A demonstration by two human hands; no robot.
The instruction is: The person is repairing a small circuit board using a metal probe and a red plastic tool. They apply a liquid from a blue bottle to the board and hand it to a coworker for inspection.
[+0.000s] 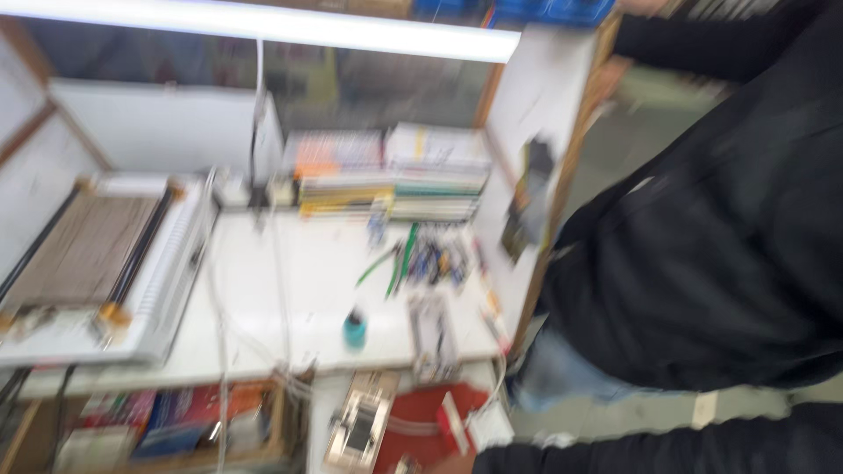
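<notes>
Neither hand shows in this blur, so I cannot tell their grip; nearest the dark sleeve (650, 448), the red tray (421, 430) looks stiff, light, best lifted by its rim.

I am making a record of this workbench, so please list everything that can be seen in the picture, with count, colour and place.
white table: one, white, centre.
small bottle: one, teal with dark cap, near the front edge of the table.
stacks of paper: two or more, mixed colours, at the back.
hand tools: several, green and dark, right part of the table; blurred.
flat machine: one, white and brown, left.
light tube: one, white, overhead.
lower shelf: one, holds red and blue items.
another person: one, black jacket, right.
own sleeve: one, black, bottom right; hands not in view.
</notes>
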